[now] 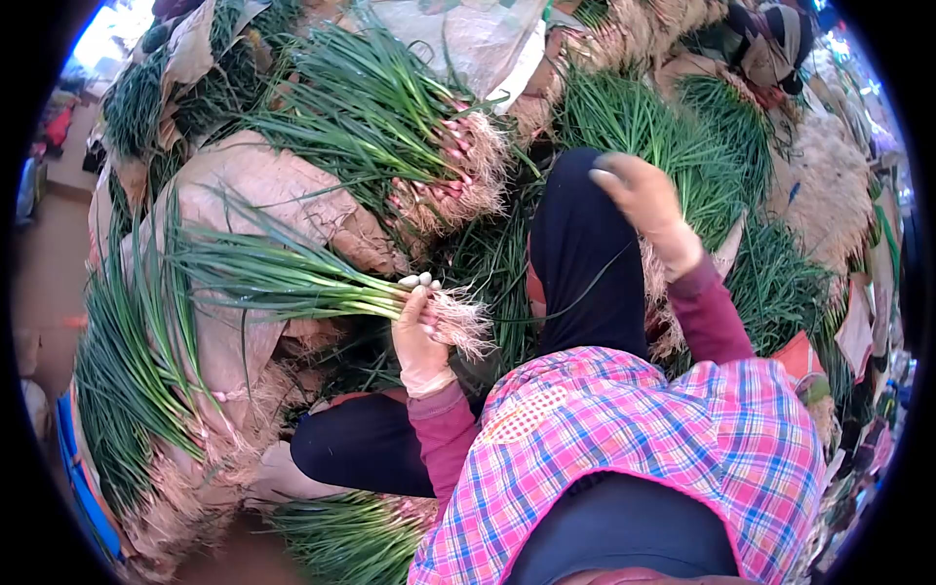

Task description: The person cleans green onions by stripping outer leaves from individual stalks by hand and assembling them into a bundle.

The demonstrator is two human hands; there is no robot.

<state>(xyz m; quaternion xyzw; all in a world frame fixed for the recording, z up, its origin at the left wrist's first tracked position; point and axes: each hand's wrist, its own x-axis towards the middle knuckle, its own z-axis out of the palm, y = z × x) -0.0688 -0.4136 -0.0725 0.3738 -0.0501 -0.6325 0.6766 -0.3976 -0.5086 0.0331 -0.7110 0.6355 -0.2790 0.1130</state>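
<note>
- Heaps of green onions (366, 107) and sheets of rough brown sacking (253, 185) cover much of the ground around you, with a bare strip of brown floor (58, 253) at the left edge of the frame.
- Your left hand (424, 341), just left of centre, is closed around an onion bundle (322, 288); your fingers wrap it near the root end, with the fingertips showing over its upper side.
- That bundle lies roughly level across the left-centre, its green leaves reaching left over the sacking and its pale, tangled roots (463, 322) sticking out to the right of your grip.
- Your right hand (643, 200), right of centre near the top of your dark-trousered knee (580, 214), is blurred; you hold nothing visible in it, and whether its fingertips meet cannot be told.
- More onions lie right of that knee, at the left edge and at the bottom, below your other bent leg (361, 444).
- Your pink-and-blue checked garment (634, 429) fills the lower centre and right, with maroon sleeves (717, 317) reaching both wrists.
</note>
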